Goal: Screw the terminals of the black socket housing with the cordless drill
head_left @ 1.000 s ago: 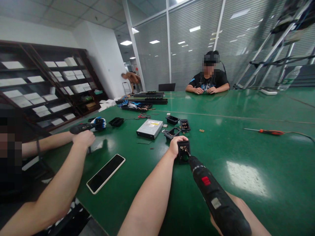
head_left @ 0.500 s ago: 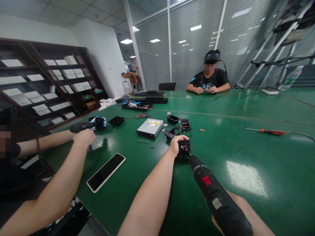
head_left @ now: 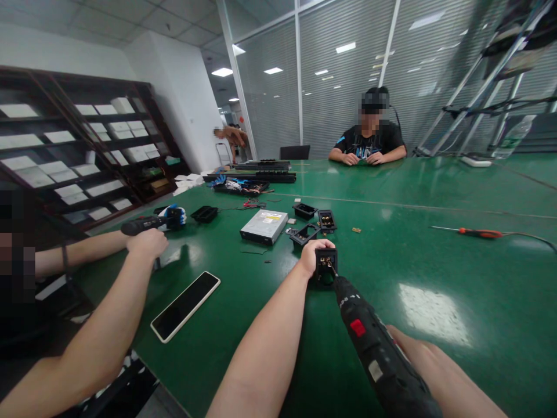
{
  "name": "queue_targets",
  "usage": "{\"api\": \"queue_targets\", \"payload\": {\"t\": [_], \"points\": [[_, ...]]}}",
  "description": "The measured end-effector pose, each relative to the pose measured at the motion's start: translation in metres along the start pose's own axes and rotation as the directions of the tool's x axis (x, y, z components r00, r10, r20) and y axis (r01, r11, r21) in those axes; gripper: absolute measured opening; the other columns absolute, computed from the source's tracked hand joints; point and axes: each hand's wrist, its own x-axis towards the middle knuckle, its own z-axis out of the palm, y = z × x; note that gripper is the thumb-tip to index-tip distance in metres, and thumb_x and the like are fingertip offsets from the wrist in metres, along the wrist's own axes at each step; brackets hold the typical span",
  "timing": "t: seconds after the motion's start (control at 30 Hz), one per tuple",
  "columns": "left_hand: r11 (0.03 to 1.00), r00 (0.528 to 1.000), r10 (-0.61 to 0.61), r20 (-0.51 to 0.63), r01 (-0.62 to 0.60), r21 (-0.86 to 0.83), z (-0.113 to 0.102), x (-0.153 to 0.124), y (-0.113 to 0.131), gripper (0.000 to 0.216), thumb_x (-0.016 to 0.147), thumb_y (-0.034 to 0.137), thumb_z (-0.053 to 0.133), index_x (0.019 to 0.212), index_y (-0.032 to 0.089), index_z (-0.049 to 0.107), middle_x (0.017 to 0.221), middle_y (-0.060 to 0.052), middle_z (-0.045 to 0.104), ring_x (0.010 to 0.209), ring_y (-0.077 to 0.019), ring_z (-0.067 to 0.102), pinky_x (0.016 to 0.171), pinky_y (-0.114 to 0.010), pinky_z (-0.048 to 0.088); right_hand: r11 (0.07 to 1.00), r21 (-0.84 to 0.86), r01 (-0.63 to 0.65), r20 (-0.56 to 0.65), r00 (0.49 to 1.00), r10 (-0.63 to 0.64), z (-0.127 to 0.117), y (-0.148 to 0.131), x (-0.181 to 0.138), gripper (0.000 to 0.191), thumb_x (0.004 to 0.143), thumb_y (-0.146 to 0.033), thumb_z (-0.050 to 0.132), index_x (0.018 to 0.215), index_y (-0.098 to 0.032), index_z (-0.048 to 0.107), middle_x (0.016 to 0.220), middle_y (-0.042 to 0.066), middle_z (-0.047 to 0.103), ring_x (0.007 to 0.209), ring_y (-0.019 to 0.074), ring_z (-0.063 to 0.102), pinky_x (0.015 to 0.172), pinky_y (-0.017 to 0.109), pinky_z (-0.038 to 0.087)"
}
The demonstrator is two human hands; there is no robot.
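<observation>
My left hand (head_left: 311, 258) grips the left side of a small black plastic housing (head_left: 321, 278) with brass-coloured metal parts inside, holding it on the green table. My right hand (head_left: 407, 348) is wrapped round a black cordless drill (head_left: 369, 348) with a red switch; the drill body hides most of its fingers. The drill's bit points into the housing, at the brass parts. Just beyond my left hand lie similar black housings: an open frame (head_left: 303, 234), one with brass contacts (head_left: 326, 220) and a deeper one (head_left: 305, 210).
A silver disc drive (head_left: 264, 226) and a phone (head_left: 185, 306) lie to the left. At right is a screwdriver (head_left: 481, 233); a small brass piece (head_left: 356, 230) lies nearer. A co-worker's arms (head_left: 108, 313) with another drill (head_left: 141, 225) are at left. Another person (head_left: 369, 139) sits opposite.
The drill's body has swung slightly left, and more of my right hand shows beside it. The bit stays in the housing, which my left hand still holds.
</observation>
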Motion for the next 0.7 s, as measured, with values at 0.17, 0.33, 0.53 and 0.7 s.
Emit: {"api": "queue_targets", "payload": {"t": [0.17, 0.33, 0.53, 0.7], "points": [[1.0, 1.0, -0.002, 0.013, 0.002, 0.019, 0.0, 0.0, 0.001, 0.03, 0.066, 0.039, 0.063, 0.077, 0.013, 0.073, 0.072, -0.012, 0.069, 0.062, -0.0219, 0.062, 0.063, -0.034, 0.05, 0.994, -0.073, -0.078, -0.016, 0.997, 0.077, -0.008, -0.006, -0.004, 0.039, 0.082, -0.041, 0.066, 0.114, -0.022, 0.079, 0.116, 0.019, 0.085, 0.108, 0.0435, 0.081, 0.096, 0.059, 0.063], [1.0, 0.999, 0.002, -0.053, -0.003, -0.019, -0.004, 0.0, -0.002, 0.03, 0.066, 0.039, 0.065, 0.08, 0.014, 0.074, 0.073, -0.01, 0.07, 0.064, -0.0224, 0.063, 0.064, -0.034, 0.052, 0.999, 0.031, 0.029, -0.079, 0.997, -0.026, 0.0, 0.004, -0.003, 0.026, 0.087, -0.038, 0.064, 0.105, -0.025, 0.078, 0.11, 0.013, 0.085, 0.1, 0.0363, 0.08, 0.084, 0.045, 0.063], [0.997, 0.994, 0.002, -0.111, -0.01, -0.076, -0.009, 0.003, -0.005, 0.032, 0.065, 0.041, 0.066, 0.082, 0.015, 0.071, 0.072, -0.007, 0.067, 0.06, -0.021, 0.062, 0.06, -0.032, 0.049, 0.898, 0.439, 0.033, -0.24, 0.967, 0.082, 0.031, 0.041, 0.015, 0.011, 0.08, -0.035, 0.072, 0.083, -0.025, 0.072, 0.065, 0.0, 0.073, 0.056, 0.0212, 0.066, 0.052, 0.03, 0.051], [0.998, 0.988, 0.043, -0.145, -0.051, -0.046, -0.006, 0.002, -0.007, 0.03, 0.066, 0.039, 0.065, 0.081, 0.015, 0.072, 0.074, -0.008, 0.068, 0.062, -0.0207, 0.062, 0.062, -0.032, 0.049, 0.823, 0.568, 0.004, -0.171, 0.979, 0.113, 0.041, 0.049, 0.022, 0.026, 0.08, -0.036, 0.069, 0.102, -0.022, 0.069, 0.082, 0.002, 0.079, 0.047, 0.0152, 0.065, 0.049, 0.029, 0.05]]}}
